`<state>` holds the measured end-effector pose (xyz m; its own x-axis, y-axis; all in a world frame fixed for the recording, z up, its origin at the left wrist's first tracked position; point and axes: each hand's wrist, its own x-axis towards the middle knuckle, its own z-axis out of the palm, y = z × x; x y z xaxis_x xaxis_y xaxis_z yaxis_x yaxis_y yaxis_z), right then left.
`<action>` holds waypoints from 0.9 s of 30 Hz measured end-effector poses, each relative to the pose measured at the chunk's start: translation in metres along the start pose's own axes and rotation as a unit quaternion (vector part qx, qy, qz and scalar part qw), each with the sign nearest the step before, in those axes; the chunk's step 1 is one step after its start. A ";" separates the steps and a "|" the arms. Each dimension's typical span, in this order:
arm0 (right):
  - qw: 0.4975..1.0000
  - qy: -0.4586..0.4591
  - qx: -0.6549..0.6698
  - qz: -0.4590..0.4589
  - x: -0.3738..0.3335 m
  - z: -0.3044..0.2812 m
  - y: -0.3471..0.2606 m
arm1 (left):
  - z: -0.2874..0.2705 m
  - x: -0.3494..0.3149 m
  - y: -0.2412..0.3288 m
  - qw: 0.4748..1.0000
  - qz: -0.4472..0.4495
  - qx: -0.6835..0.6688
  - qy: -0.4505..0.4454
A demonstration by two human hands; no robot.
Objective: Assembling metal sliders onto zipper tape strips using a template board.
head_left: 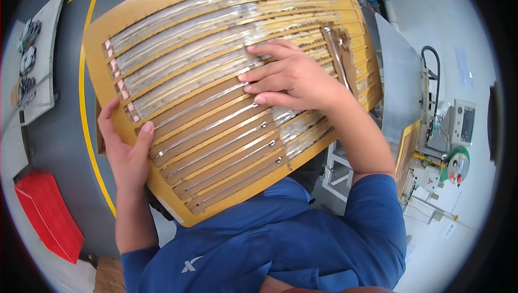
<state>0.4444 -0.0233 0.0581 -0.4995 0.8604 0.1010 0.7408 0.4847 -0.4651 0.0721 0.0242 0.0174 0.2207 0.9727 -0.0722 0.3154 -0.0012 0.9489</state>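
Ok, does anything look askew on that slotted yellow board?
Yes: just beyond the right hand, a brown strip bearing a silver strip lies crosswise over the slotted yellow board, while other silver strips run lengthwise along its slots. I can't tell whether that's intentional.

A large, flat, tan-yellow panel (99,39) lies at a slant directly in front of the person, its lower edge climbing toward the right. Long, parallel slots run across it, separated by narrow yellow bars. Crinkled clear film (178,39) covers the upper rows, with pinkish, coppery squares (120,70) at their left ends. The lower-left slots show brown beds, each bearing a thin, shiny metal strip (216,125), several ending in a small bright blob at the right. Toward the upper right, a brown piece (344,63) with a silvery length along it lies crosswise over the rows
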 end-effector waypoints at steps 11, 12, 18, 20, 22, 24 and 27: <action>0.951 0.213 -0.081 0.210 -0.067 -0.013 -0.001 | -0.008 -0.004 -0.010 1.000 -0.006 -0.028 0.006; 0.913 0.224 -0.084 0.329 -0.080 -0.021 -0.007 | -0.007 -0.003 -0.010 1.000 -0.004 -0.029 0.007; 0.775 0.124 -0.104 0.611 -0.143 -0.039 -0.012 | -0.004 -0.001 -0.007 0.999 0.005 -0.045 -0.008; 0.787 0.142 -0.118 0.589 -0.147 -0.035 -0.010 | -0.003 -0.001 0.000 0.999 -0.014 -0.038 -0.002; 0.807 0.160 -0.127 0.554 -0.149 -0.037 -0.005 | -0.004 -0.002 0.000 0.999 -0.012 -0.040 -0.002; 0.814 0.192 -0.087 0.542 -0.151 -0.038 -0.007 | -0.006 -0.003 -0.002 0.999 -0.012 -0.039 0.005; 0.819 0.203 0.083 0.531 -0.142 -0.057 -0.028 | -0.010 -0.004 -0.009 1.000 -0.003 -0.011 0.022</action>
<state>0.5202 -0.1501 0.1065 0.6014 0.7808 -0.1694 0.5721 -0.5689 -0.5908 0.0588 0.0224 0.0120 0.1784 0.9818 -0.0653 0.2962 0.0097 0.9551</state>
